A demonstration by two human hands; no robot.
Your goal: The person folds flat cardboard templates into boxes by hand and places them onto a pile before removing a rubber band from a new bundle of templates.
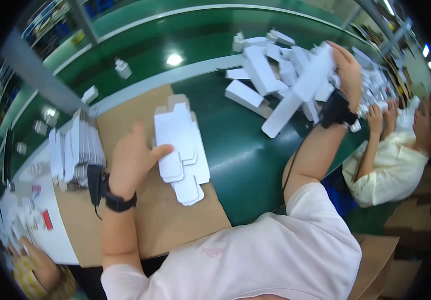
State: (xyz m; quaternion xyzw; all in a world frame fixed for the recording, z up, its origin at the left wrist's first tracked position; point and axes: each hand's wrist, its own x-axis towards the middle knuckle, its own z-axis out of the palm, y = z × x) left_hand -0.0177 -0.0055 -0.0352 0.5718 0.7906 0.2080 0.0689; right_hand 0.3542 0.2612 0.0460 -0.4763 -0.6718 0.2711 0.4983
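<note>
Flat white card blanks [175, 132] are lying on a brown cardboard sheet [175, 227]; bundled white card blanks [83, 145] are sitting left; oblong white card boxes [260, 70] are lying heaped right, on green tabletop [240, 165].

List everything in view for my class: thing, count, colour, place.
Table: one, green, centre
Cardboard sheet: one, brown, on table
Flat cartons: several, white, cardboard's right side
Carton stack: one, white, cardboard's left edge
Loose boxes: many, white, upper right
Held carton: one, white, upper right
Belt: one, green, beyond table
Small containers: several, whitish, on belt
Posts: several, grey, upper corners
Small item: one, red, left
Large cartons: several, brown, lower right
Co-workers: two, yellow clothing, right, lower left
Background items: uncountable, mixed colours, edges
Wrist devices: two, black, wrists
Left hand: one, bare, at flat cartons
Right hand: one, bare, on held carton
</note>
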